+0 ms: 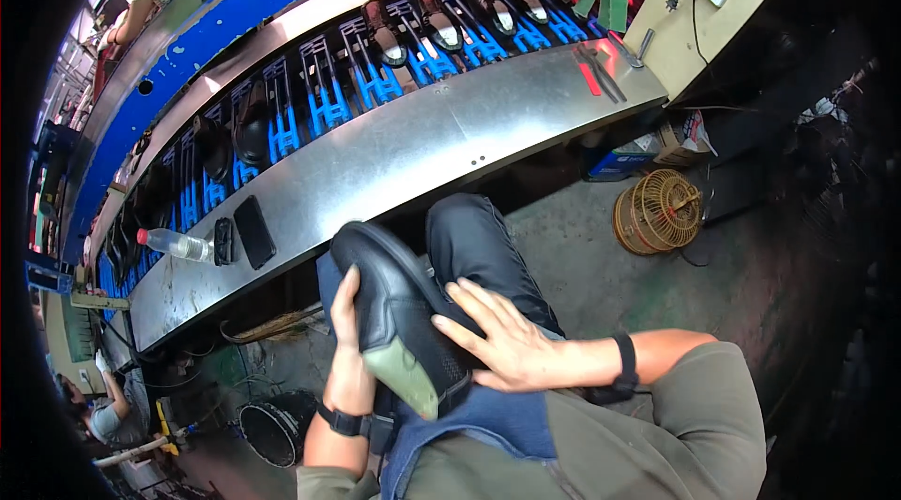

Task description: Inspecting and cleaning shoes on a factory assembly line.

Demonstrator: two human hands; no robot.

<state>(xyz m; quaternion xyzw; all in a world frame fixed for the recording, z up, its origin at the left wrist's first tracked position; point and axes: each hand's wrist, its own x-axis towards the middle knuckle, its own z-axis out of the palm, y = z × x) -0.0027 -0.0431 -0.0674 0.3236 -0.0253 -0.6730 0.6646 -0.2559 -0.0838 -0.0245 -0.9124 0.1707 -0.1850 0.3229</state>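
Note:
A black leather shoe [396, 289] with a pale green heel patch [404, 376] is tilted above my lap, its toe toward the bench and its heel toward my body. My left hand [349, 340] grips its left side, the thumb up along the leather and the other fingers hidden beneath. On the opposite side my right hand [502, 336] touches the shoe near the sole edge. Its fingers are stretched out and spread, lying against the shoe rather than wrapped round it.
Ahead runs a metal bench [375, 153] beside a line of blue racks [328, 106] bearing several shoes. On it lie a phone [254, 231], a plastic bottle [175, 245] and pliers [602, 75]. A bamboo basket [657, 211] and black bucket [279, 429] stand on the floor. Other people work at left.

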